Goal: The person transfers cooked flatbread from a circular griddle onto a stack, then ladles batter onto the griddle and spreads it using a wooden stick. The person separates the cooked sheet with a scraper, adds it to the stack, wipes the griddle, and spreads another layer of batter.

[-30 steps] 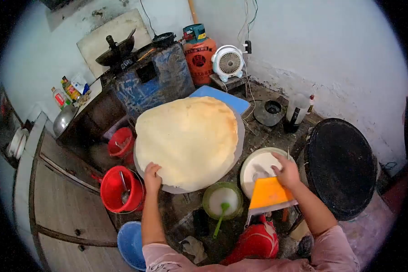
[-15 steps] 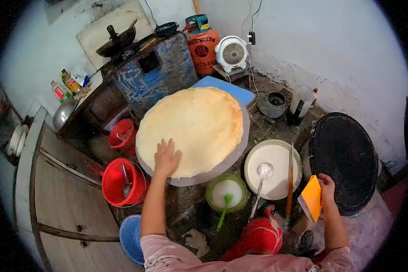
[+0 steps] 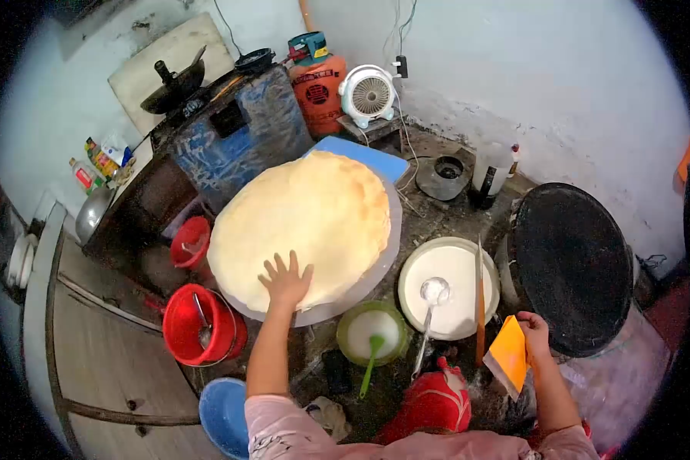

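Note:
My left hand (image 3: pixel 287 282) lies palm down, fingers spread, on the near edge of a large round pale-yellow pancake (image 3: pixel 299 222), perhaps a stack. Beneath it shows the rim of a round light-grey board (image 3: pixel 372 284). In my right hand (image 3: pixel 537 334) is an orange scraper (image 3: pixel 509 354), its blade pointing down and left. Right of that hand stands a round black griddle (image 3: pixel 571 268) with a bare surface. A basin of white batter (image 3: pixel 468 299) sits between my hands, a metal ladle (image 3: pixel 435 291) in it and a wooden stick (image 3: pixel 480 307) across its right side.
A green bowl (image 3: pixel 345 341) holds whitish liquid and a green-handled utensil (image 3: pixel 369 364). On the left are a red bucket (image 3: pixel 180 326) with a spoon, a smaller red bucket (image 3: pixel 188 245) and a blue basin (image 3: pixel 215 406). A fan (image 3: pixel 369 96) and gas cylinder (image 3: pixel 318 92) stand behind.
The camera view has shifted, moving the surroundings left. My left hand has slid right along the pancake's near edge, its fingers spread wider. My right hand still holds the scraper, now slightly lower.

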Demonstrator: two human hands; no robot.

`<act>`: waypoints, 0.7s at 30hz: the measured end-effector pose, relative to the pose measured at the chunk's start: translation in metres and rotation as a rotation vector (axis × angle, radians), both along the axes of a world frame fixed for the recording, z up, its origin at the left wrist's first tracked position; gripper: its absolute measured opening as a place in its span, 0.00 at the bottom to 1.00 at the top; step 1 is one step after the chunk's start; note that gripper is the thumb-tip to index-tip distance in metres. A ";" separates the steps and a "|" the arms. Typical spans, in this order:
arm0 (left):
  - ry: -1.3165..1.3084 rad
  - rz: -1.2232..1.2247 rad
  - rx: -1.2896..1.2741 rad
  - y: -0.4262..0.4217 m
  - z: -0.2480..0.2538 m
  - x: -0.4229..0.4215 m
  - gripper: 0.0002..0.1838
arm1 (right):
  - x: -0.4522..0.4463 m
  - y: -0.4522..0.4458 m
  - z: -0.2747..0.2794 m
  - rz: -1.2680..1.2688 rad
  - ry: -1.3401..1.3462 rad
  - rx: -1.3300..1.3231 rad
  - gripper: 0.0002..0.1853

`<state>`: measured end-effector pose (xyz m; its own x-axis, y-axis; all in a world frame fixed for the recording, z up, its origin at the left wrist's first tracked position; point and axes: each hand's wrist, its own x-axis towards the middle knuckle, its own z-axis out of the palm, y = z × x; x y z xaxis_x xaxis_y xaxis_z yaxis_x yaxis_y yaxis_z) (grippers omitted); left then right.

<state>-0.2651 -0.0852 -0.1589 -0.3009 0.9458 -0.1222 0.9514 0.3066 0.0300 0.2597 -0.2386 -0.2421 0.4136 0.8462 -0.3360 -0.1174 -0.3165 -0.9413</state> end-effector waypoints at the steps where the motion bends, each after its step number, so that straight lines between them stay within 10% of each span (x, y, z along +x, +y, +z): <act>1: -0.008 0.000 -0.021 0.008 0.001 0.004 0.39 | 0.001 -0.001 -0.002 0.011 0.030 0.023 0.15; 21: -0.010 -0.150 -0.065 0.001 -0.003 -0.009 0.40 | 0.012 -0.019 -0.027 -0.005 0.006 0.016 0.11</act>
